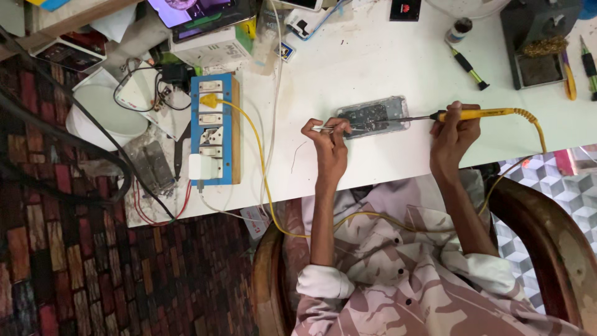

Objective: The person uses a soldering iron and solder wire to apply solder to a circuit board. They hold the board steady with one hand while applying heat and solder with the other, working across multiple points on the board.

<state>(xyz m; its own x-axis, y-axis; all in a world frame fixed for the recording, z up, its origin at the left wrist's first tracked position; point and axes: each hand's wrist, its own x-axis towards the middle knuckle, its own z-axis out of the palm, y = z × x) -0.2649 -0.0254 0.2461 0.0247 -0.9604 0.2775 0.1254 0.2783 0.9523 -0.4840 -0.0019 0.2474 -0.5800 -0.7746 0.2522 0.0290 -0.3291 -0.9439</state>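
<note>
An opened phone [373,116] lies flat on the white worktable [373,56], its dark insides showing. My left hand [329,146] is at its left end and pinches thin metal tweezers [328,127] whose tips reach onto the phone's edge. My right hand [453,134] is right of the phone and grips a yellow-handled soldering iron [479,114]. The iron's metal tip points left and touches the phone's right end. The iron's yellow cable [535,127] loops off the table's front edge.
A blue power strip [214,127] on a wooden board, with a yellow plug, lies left of my hands. At the far right stand a grey iron stand with brass wool [538,43], a screwdriver [467,64] and a small bottle [461,28]. Boxes and cables clutter the far left.
</note>
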